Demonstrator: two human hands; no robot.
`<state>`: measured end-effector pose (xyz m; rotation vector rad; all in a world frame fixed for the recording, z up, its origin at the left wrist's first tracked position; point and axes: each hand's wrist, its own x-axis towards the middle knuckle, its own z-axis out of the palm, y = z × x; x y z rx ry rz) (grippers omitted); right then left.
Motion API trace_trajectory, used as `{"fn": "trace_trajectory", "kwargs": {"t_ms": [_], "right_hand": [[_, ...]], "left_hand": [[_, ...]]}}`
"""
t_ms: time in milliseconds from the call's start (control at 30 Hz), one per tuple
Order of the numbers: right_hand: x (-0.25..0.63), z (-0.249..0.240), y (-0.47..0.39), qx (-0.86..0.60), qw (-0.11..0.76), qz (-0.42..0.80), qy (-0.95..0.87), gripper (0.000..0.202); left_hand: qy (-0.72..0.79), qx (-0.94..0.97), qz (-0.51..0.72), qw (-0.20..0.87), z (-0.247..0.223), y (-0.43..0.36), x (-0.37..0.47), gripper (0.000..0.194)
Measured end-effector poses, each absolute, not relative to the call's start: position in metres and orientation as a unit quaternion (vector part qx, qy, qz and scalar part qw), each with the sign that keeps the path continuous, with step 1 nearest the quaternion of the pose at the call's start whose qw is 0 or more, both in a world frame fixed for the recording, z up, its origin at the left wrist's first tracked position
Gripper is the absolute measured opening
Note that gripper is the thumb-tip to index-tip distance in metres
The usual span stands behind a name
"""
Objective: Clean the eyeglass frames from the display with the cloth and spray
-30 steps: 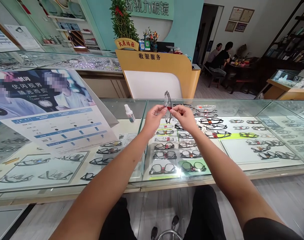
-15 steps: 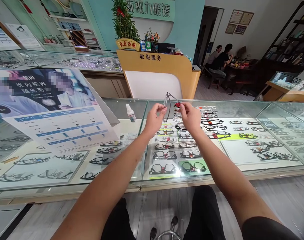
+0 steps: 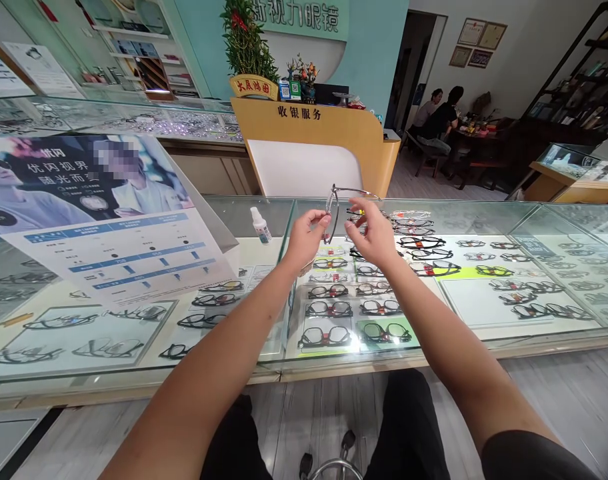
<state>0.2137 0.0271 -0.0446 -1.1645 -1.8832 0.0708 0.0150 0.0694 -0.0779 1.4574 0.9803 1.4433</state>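
Above the glass counter, my left hand point(image 3: 305, 241) pinches a pair of eyeglasses point(image 3: 337, 215) by the rim, with the lenses seen nearly edge-on. One temple arm of these glasses stretches out to the right, passing over the fingers of my right hand point(image 3: 376, 235). That hand is beside the frame, its thumb and fingers apart, and it grips nothing. Whether a fingertip touches the temple arm is unclear. Beneath both hands, rows of eyeglasses point(image 3: 329, 309) lie in the glass display case point(image 3: 291, 360).
A small white spray bottle point(image 3: 261, 227) stands left of my left hand. Further left, a large printed card stand point(image 3: 134, 253) leans over the counter. Beyond the case is a wooden cashier desk point(image 3: 304, 127). Two people point(image 3: 441, 120) sit at a table in the back right.
My right hand has released the temple arm and its fingers have spread. The temple arm now points further right. My left hand keeps hold of the rim in nearly the same place.
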Motion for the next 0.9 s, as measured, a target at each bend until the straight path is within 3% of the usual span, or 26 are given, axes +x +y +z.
{"fn": "trace_trajectory", "kwargs": {"t_ms": [133,667,900], "right_hand": [[0.207,-0.042,0.022,-0.455,0.359,0.013,-0.815,0.049],[0.224,-0.050,0.043,-0.516,0.421,-0.030,-0.745,0.029],[0.224,-0.048,0.043,-0.570,0.374,-0.003,-0.731,0.033]], "left_hand": [[0.382,0.599,0.565,0.420,-0.079,0.067,0.017,0.046],[0.401,0.522,0.616,0.432,-0.071,0.062,0.019,0.043],[0.387,0.457,0.663,0.450,-0.065,0.071,0.005,0.054]]}}
